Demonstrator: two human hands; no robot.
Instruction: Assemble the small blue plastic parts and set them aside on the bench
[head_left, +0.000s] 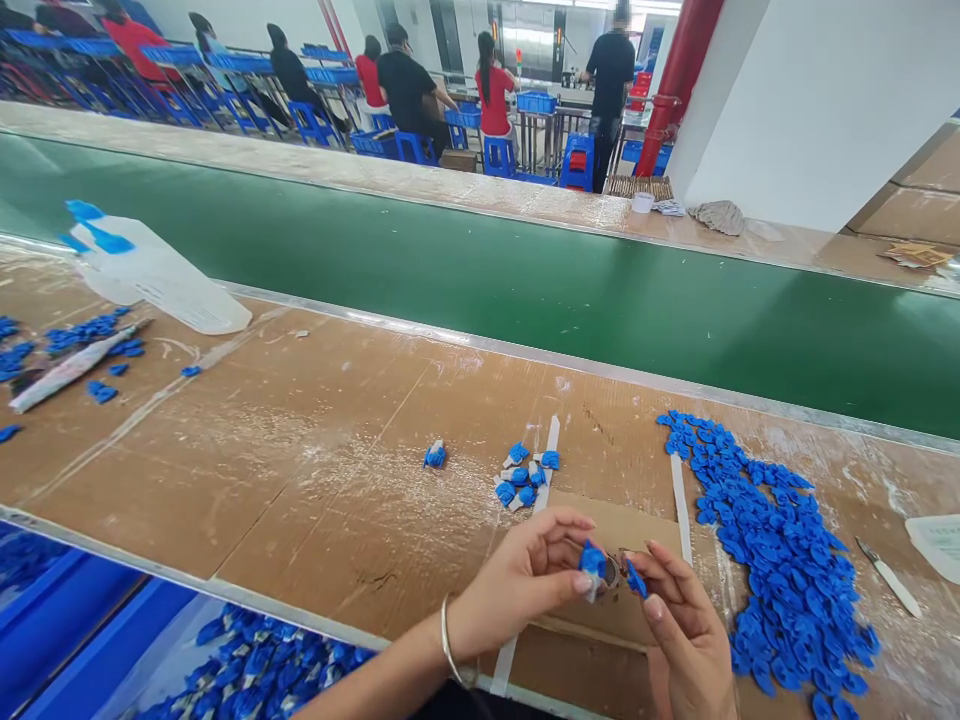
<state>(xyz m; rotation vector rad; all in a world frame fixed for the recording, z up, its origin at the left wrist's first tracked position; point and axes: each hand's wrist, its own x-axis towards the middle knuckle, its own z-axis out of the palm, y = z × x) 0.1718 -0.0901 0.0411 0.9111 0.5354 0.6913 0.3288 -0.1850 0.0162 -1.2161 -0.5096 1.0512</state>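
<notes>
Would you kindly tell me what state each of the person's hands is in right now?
Left hand: closed, holding a small, chunky blue-and-whitish piece.
Right hand: closed, pinching a small, thin, plain blue piece.

No text, labels, brands, numbers or signs legible anywhere.

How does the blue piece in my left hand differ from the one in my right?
Colour: the left piece shows blue with a whitish part below, while the right piece shows only blue.
Bulk: the left piece looks chunkier; the right piece looks thin and flat.
Shared: both show blue, and each is held in a thumb-and-finger grip above the brown cardboard.
</notes>
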